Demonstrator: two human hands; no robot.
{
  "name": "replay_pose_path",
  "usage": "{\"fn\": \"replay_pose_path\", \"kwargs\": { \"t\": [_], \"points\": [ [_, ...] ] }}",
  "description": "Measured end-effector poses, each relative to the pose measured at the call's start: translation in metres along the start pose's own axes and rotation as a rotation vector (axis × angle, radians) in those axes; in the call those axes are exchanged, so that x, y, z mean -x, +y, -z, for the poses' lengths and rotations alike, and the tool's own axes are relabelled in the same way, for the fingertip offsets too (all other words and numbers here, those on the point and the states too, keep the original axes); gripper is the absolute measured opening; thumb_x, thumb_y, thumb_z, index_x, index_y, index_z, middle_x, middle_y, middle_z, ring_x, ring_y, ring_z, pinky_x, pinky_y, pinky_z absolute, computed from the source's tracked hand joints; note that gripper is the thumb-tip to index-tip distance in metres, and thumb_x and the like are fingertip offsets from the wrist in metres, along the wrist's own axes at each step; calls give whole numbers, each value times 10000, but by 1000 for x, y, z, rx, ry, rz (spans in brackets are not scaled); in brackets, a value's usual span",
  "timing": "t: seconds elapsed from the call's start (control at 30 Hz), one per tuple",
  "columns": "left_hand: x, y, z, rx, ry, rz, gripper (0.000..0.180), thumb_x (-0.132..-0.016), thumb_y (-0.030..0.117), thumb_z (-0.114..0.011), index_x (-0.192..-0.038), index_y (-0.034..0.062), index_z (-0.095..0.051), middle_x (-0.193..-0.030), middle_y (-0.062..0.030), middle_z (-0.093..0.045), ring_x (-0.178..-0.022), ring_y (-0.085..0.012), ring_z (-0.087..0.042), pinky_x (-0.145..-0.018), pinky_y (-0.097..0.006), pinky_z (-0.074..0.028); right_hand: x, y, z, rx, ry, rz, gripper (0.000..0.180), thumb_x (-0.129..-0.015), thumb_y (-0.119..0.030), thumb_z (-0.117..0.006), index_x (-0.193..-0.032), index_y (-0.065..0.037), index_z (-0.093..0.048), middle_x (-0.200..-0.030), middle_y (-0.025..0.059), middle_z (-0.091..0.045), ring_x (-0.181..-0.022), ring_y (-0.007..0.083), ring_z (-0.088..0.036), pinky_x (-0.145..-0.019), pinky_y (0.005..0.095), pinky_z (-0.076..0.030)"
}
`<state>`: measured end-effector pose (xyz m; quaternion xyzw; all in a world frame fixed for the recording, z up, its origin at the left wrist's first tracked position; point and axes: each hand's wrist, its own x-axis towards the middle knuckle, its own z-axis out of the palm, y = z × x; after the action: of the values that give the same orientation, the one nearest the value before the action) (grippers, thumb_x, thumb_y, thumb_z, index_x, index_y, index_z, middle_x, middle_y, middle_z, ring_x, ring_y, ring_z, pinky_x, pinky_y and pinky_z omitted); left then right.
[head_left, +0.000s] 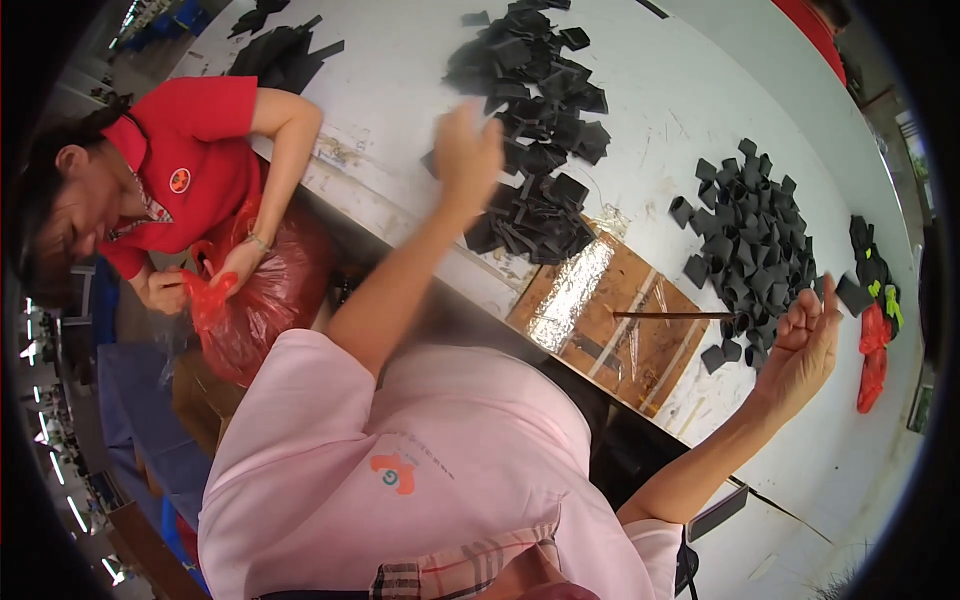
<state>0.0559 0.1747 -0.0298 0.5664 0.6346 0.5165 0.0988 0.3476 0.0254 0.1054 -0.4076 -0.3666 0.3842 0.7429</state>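
My left hand [470,160] is smeared by motion at the near-left side of a long heap of flat black fabric-like pieces [540,215]. Whether it holds one of them cannot be made out. On the right, my right hand [805,345] is raised by a second pile of black pieces [755,235], which look like short folded tubes. Its index finger points up and the other fingers are partly curled, with nothing visible in the grip. Just beyond that fingertip is a single black piece [855,296], seemingly apart from the hand. Between the piles, a thin brown rod [670,316] extends over a wooden board [650,350].
A co-worker in a red shirt [210,125] at the left handles a full red plastic bag [265,300]. More black strips [285,60] lie on the far left of the white table [640,130]. A black, yellow-green and red bundle [873,320] lies by the right edge.
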Motion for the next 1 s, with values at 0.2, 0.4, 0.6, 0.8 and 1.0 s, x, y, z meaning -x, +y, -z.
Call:
{"fn": "replay_pose_path", "kwargs": {
  "t": [0.2, 0.4, 0.6, 0.8, 1.0],
  "points": [
    [-44, -93, 12, -520, -270, 139, 247, -678, 176, -657, -887, 54, -606, -911, -156, -562, -867, -305, -542, -739, -388, -432, 52, 37, 18, 378, 255, -60, 243, -863, -203, -511, -887, 31, -572, -645, 24, -533, -505, 50, -427, -458, 182, -336],
    [-25, -15, 28, 87, -201, -303, 105, -684, 16, -608, -770, 73, -588, -887, -96, -533, -781, -243, -532, -646, -306, -433, 101, 59, -34, 408, -230, -540, 162, -837, -139, -540, -848, 13, -594, -629, 14, -540, -540, 51, -458, -480, 182, -362],
    [57, 74, 57, 478, -656, -735, 254, -591, -104, -635, -787, 55, -602, -971, -150, -528, -741, -198, -513, -622, -251, -444, 91, 87, -60, -484, -63, -888, 171, -853, -167, -526, -869, 1, -556, -755, 55, -582, -616, 94, -513, -533, 211, -412],
    [116, 116, 63, 1067, -722, 330, 196, -758, -13, -569, -952, 1, -541, -916, -95, -536, -724, -144, -523, -617, -238, -444, 96, 88, -35, -541, -21, -715, 124, -835, -131, -547, -870, -12, -555, -783, 65, -598, -648, 100, -553, -518, 214, -452],
    [112, 106, 58, 1214, -1125, 842, 160, -839, 121, -503, -949, 7, -528, -813, -57, -555, -686, -112, -532, -544, -233, -429, 100, 75, -21, -550, 21, -636, 154, -830, -113, -553, -928, 6, -558, -851, 81, -610, -711, 115, -583, -580, 215, -479]
  ]
}}
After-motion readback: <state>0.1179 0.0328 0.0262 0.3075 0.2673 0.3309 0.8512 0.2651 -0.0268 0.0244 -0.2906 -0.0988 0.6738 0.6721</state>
